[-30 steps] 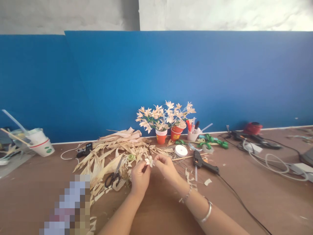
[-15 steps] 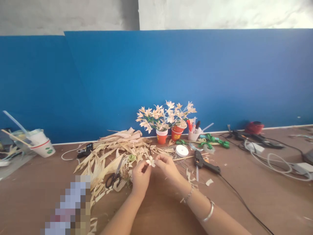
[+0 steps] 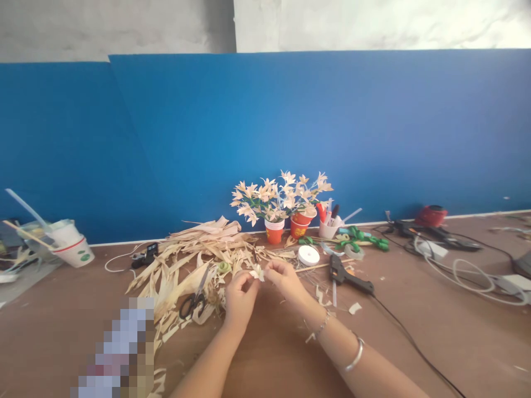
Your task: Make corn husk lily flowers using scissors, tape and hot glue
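A small cream-coloured flower (image 3: 257,272) with pointed petals is held between my two hands above the table. My left hand (image 3: 241,296) pinches it from the left, its fingertips just under the petals. From the right, my right hand (image 3: 284,280) closes thumb and forefinger on a petal edge. Just beyond the hands lies a heap of dried husks (image 3: 178,271), with black-handled scissors (image 3: 193,304) resting on it. Behind stand similar flowers (image 3: 265,193) in orange paper cups (image 3: 274,233).
A glue gun (image 3: 348,275) lies to the right, its cord running toward the front edge. Near it are a white round spool (image 3: 309,255), green tape rolls (image 3: 360,237) and a cup of tools (image 3: 328,228). White cables (image 3: 468,279) sprawl at far right; a paper cup (image 3: 74,249) leans at left.
The flower has tilted slightly between my fingers, its petals now seen more from the side. Both hands have shifted only a little.
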Demonstrator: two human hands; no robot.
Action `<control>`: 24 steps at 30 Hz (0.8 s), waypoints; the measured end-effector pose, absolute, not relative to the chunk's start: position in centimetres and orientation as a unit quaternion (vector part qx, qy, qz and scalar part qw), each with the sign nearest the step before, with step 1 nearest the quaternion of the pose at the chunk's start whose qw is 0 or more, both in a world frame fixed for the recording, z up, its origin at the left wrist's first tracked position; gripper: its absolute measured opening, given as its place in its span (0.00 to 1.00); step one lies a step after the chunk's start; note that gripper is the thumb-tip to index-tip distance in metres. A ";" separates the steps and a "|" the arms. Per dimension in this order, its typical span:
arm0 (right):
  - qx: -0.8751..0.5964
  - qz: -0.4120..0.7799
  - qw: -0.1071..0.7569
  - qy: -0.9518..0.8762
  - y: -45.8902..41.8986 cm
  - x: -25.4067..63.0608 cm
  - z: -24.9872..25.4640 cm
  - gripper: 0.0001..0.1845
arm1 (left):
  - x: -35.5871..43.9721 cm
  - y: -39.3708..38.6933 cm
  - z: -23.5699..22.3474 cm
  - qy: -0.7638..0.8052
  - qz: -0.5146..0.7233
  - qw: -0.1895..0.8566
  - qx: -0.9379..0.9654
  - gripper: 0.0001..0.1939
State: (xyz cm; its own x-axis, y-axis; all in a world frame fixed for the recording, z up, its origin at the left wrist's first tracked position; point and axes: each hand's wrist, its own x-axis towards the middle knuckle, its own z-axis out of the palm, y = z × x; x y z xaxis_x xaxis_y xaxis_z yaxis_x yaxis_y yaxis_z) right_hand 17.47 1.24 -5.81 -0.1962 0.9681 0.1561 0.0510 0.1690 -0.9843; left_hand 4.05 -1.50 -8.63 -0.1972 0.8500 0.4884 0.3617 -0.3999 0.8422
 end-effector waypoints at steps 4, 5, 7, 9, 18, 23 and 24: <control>-0.422 0.485 0.472 -0.603 1.1 17.4 -5.6 0.05 | 3.8 -1.3 -8.9 0.509 0.586 0.172 0.607 0.04; -0.423 0.483 0.472 -0.604 1.0 17.4 -5.4 0.06 | 3.8 -1.2 -9.0 0.512 0.585 0.165 0.607 0.04; -0.433 0.469 0.480 -0.602 0.6 17.3 -4.9 0.09 | 3.8 -1.2 -9.0 0.521 0.584 0.157 0.602 0.06; -0.447 0.432 0.504 -0.599 0.2 17.2 -4.4 0.10 | 3.9 -1.2 -9.0 0.531 0.587 0.162 0.589 0.07; -0.482 0.301 0.385 -0.727 0.1 15.3 -4.5 0.10 | 0.3 0.1 -5.9 0.573 0.633 0.290 0.433 0.13; -0.461 0.191 0.234 -0.835 0.1 8.5 -4.9 0.10 | -2.3 0.6 -2.4 0.535 0.676 0.332 0.383 0.14; -0.471 0.170 0.203 -0.841 -0.1 7.0 -5.0 0.09 | -2.5 0.5 -1.7 0.524 0.679 0.344 0.382 0.14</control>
State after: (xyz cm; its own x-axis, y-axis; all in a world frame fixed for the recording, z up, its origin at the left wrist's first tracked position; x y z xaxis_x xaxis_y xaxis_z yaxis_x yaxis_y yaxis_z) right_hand 7.03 -0.13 -5.00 -0.4734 0.8620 0.1813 0.7243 0.4981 -0.4768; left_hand -2.48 0.52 -1.71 -0.4716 0.8674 0.1586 -0.0657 -0.2139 0.9746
